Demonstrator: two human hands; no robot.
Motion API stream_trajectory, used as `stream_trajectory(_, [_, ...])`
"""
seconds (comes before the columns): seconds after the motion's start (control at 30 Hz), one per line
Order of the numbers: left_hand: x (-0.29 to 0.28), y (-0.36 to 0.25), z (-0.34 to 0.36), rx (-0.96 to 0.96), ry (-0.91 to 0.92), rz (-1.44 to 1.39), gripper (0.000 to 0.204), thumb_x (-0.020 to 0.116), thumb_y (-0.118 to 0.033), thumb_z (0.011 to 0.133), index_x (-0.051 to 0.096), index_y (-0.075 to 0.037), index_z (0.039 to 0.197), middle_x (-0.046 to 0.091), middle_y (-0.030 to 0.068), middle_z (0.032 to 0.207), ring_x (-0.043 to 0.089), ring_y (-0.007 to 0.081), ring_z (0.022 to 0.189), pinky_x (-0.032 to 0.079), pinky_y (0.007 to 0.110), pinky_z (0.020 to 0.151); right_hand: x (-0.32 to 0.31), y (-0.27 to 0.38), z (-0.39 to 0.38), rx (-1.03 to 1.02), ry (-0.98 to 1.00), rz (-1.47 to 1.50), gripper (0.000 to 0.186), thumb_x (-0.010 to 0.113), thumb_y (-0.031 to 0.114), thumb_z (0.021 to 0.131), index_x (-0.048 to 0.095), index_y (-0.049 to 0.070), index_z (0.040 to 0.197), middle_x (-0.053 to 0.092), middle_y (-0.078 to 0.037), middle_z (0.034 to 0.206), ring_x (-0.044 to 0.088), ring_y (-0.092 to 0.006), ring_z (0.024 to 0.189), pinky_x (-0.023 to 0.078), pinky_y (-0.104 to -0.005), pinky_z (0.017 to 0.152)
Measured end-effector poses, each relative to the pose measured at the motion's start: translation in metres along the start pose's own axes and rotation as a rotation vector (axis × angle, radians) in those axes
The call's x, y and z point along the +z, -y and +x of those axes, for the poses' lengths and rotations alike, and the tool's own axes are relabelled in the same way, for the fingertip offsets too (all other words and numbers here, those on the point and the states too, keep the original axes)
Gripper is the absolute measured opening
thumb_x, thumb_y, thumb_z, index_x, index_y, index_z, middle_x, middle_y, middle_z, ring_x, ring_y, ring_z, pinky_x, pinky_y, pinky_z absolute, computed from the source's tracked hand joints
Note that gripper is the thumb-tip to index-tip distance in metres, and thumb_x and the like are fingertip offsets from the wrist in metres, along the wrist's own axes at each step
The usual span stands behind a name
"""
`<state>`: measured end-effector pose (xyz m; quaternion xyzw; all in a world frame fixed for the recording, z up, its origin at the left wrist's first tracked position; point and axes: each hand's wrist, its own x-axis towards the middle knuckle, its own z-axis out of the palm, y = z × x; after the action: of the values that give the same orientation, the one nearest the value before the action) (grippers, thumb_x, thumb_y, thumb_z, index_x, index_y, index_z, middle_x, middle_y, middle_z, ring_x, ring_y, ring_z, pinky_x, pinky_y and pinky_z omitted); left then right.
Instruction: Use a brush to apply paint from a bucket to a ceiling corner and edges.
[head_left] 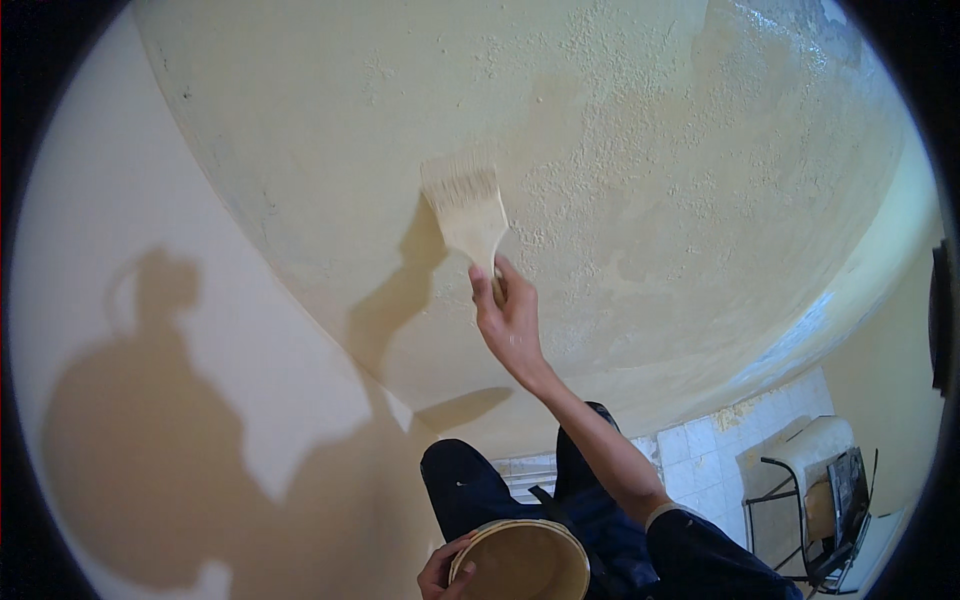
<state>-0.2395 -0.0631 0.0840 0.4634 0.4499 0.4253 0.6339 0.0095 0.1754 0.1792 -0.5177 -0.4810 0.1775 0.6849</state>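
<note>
A wide flat paintbrush (466,200) with pale bristles is in my right hand (513,318), whose fingers are closed round its handle. Its bristle end is up against the yellowish wall (330,130), which shows rough, bubbled patches to the right of the brush. Down at the lower edge, my left hand (445,572) grips the rim of a round bucket (575,545), thumb over the edge. The bucket's inside looks beige; how much it holds I cannot tell. My knees in dark trousers show just behind the bucket.
A paler wall (120,220) meets the yellowish one at a corner on the left and carries my shadow. At lower right, a chair (805,480) with black metal legs bears dark items. White floor tiles (695,465) are stained. A dark object (940,315) sits at the right rim.
</note>
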Motion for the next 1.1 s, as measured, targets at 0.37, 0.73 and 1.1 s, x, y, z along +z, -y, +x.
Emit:
stream_trajectory(0.37, [0.002, 0.007, -0.012, -0.041, -0.030, 0.052, 0.036, 0.067, -0.013, 0.087, 0.060, -0.001, 0.120, 0.060, 0.0156, 0.125, 0.056, 0.0252, 0.117, 0.041, 0.038, 0.102, -0.006, -0.009, 0.009, -0.107, 0.047, 0.051, 0.035, 0.044, 0.030, 0.102, 0.057, -0.003, 0.103, 0.042, -0.002, 0.057, 0.038, -0.0084, 0.052, 0.032, -0.0273, 0.047])
stream_trajectory(0.73, [-0.009, 0.011, -0.006, 0.011, -0.092, 0.008, 0.040, 0.068, -0.009, 0.080, 0.059, 0.000, 0.118, 0.060, 0.0184, 0.123, 0.056, 0.0268, 0.116, 0.041, 0.040, 0.104, -0.006, -0.025, -0.044, -0.061, -0.024, 0.039, 0.038, 0.042, 0.032, 0.103, 0.057, -0.003, 0.105, 0.041, 0.002, 0.057, 0.037, -0.0051, 0.053, 0.032, -0.0250, 0.047])
stream_trajectory(1.1, [-0.002, 0.006, 0.000, -0.046, -0.170, 0.000, 0.041, 0.069, -0.005, 0.073, 0.060, 0.002, 0.111, 0.063, 0.0208, 0.118, 0.059, 0.0284, 0.112, 0.040, 0.042, 0.104, -0.013, -0.049, -0.069, 0.225, 0.086, 0.002, 0.043, 0.042, 0.035, 0.103, 0.058, -0.004, 0.100, 0.044, 0.001, 0.056, 0.041, -0.0055, 0.047, 0.033, -0.0248, 0.041])
